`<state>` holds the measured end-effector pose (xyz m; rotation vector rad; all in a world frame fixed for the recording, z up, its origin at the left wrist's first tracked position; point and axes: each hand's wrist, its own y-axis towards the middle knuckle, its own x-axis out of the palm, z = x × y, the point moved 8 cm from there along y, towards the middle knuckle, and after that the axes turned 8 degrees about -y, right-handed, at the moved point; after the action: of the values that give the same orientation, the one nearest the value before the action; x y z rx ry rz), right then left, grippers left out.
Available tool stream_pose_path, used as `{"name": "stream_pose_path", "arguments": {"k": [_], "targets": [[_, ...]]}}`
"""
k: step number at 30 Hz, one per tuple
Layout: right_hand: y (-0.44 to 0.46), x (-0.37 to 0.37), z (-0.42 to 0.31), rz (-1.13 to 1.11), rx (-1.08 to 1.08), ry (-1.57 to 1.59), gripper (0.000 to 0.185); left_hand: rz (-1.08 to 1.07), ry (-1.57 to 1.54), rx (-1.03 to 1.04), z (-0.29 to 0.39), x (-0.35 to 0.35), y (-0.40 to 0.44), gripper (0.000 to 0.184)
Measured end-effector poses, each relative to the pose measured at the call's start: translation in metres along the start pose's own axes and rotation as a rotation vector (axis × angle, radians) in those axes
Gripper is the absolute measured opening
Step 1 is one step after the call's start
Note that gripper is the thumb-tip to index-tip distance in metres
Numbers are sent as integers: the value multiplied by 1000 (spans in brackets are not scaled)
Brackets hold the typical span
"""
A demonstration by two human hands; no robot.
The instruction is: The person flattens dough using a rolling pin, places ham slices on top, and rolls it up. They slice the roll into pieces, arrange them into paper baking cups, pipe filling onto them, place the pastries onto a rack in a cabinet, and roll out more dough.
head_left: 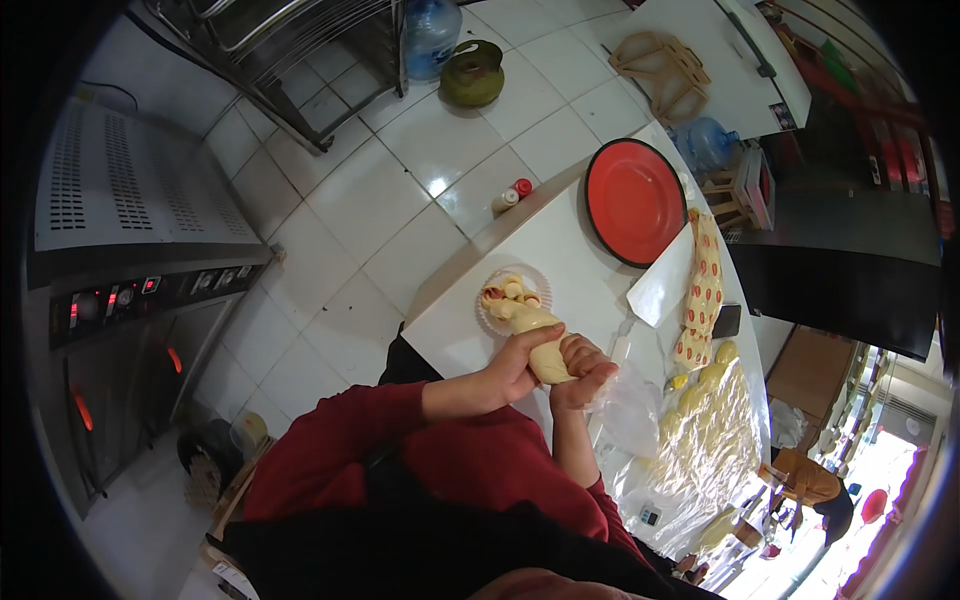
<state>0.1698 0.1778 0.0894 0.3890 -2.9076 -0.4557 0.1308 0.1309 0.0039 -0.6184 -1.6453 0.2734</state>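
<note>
A piping bag [547, 360] full of pale yellow cream or batter is in both hands, tilted with its narrow end toward a round, fluted paper liner [483, 313]. My left hand [515, 367] is wrapped around the bag's filled middle. Higher up, my right hand [582, 372] grips the gathered end, and loose clear plastic [630, 410] trails from it. Inside the liner lie several pale rolled pieces [514, 285], with some reddish bits among them. The bag's tip is hard to make out against them.
On the white table [550, 230] are a red round tray [637, 202], a white sheet [662, 280], a patterned bag [703, 290], a phone [727, 321] and dough pieces under clear film [710, 420]. Ovens [140, 290] stand left. Another person [812, 480] is at the far right.
</note>
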Motion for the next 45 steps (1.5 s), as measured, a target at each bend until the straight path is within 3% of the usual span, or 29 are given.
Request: {"name": "stream_pose_path", "arguments": {"k": [3,9,18,39,45], "targets": [[0,11,-2,-40,-1,-170,58,53,-24,-27,2,-8,1,22],[3,27,-7,-204,-70,-272,54,109,-131,-32,4,-22,4,23],[3,31,0,-281,-80,-322,47,156,-179,-68,6,-29,8,26],[-7,20,1,-227,-99,-455,47,88,-217,-104,-2,-36,17,23],[-6,14,-5,-196,-70,-509,48,116,-88,-179,-4,-24,15,22]]}}
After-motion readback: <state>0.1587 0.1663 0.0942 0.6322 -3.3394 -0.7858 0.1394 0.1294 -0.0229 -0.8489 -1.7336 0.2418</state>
